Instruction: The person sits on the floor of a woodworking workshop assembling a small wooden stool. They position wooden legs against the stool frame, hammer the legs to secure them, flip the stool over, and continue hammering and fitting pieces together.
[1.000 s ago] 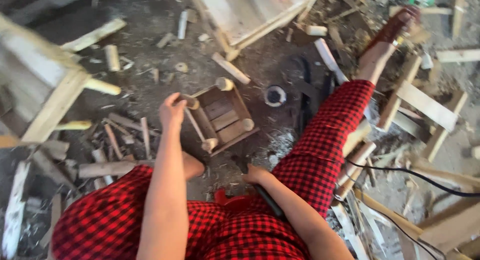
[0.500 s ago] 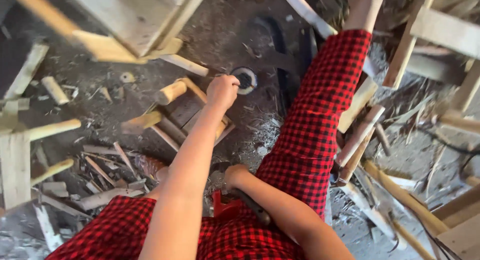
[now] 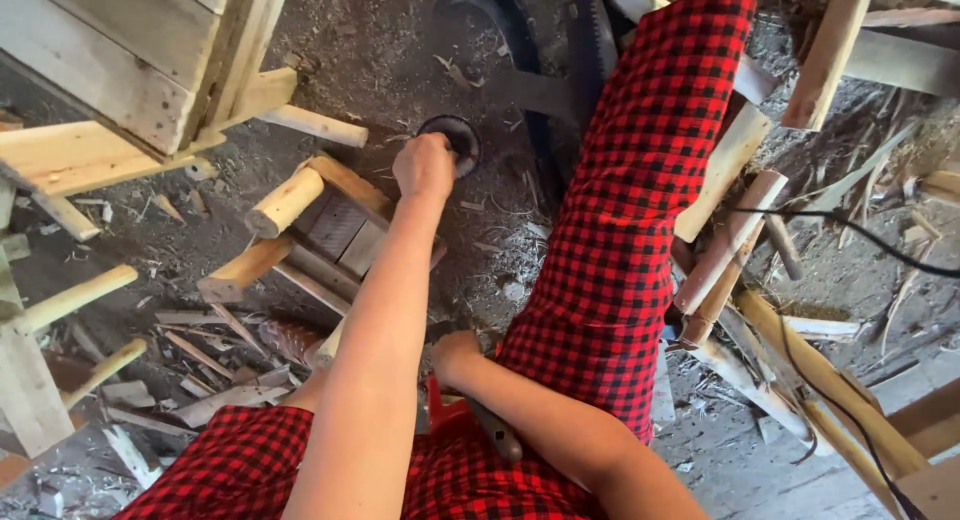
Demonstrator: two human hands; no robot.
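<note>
Head view, looking down at seated person in red-black check trousers (image 3: 640, 210). Left hand (image 3: 425, 167) reaches fwd, arm nearly straight, running from lower frame up toward centre; fingers curled over near rim of a dark round ring-shaped object (image 3: 455, 140) lying flat on the dirt floor (image 3: 400, 50). Whether fingers actually grip the ring or only rest on it cannot be told: hand covers the contact area. Ring has no clear long axis; open face points up, approx. half of it hidden by the knuckles.

Just left of the forearm lies a small wooden stool frame (image 3: 320, 230) on its side, long axis running lower-left to upper-right; one round peg leg (image 3: 285, 202) points toward upper left, cut end toward camera. Forearm crosses over frame's right edge.

Right hand (image 3: 455, 352) sits low, near the lap, wrist bent, fingers closed downward at a dark-handled tool (image 3: 492, 432) w/ a red part beside it; tool head is hidden behind arm and cloth, so type is unclear.

Right leg extends up-frame, foot cut off at top edge. Pale wood sticks (image 3: 730, 250) lie beside it at right, w/ a black cable (image 3: 850, 230) across them. Plank structure (image 3: 120, 70) at upper left, partly out of frame. Dark saw-like blade (image 3: 585, 40) near top, hard to make out.
</note>
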